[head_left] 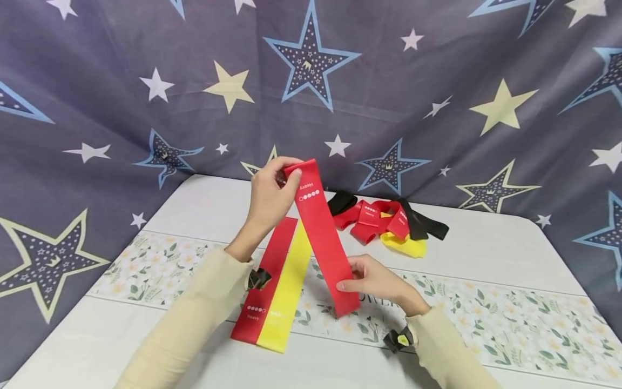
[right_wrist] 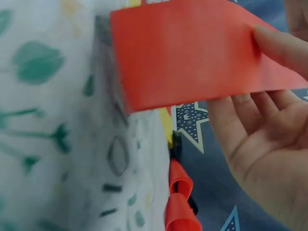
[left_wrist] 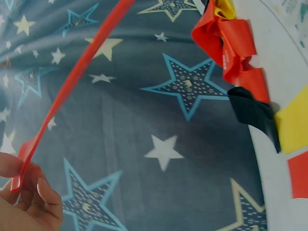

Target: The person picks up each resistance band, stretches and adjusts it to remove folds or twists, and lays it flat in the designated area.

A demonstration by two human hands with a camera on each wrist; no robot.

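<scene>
A red resistance band (head_left: 324,237) marked "Heavy" is stretched flat and slanting between both hands, raised over the table. My left hand (head_left: 273,190) pinches its upper end, thumb on the printed side. Lower down, my right hand (head_left: 376,282) pinches the band near its bottom end, thumb in front and fingers behind, as the right wrist view also shows of the red band (right_wrist: 187,55). On the table below my left forearm lie another red band (head_left: 271,259) and a yellow band (head_left: 286,292), flat and side by side.
Behind the hands, toward the back of the table, sits a loose pile of crumpled red bands (head_left: 369,216), black bands (head_left: 427,224) and a yellow band (head_left: 404,246). A floral strip (head_left: 486,308) crosses the white table (head_left: 486,237). A star-patterned cloth (head_left: 369,81) hangs behind.
</scene>
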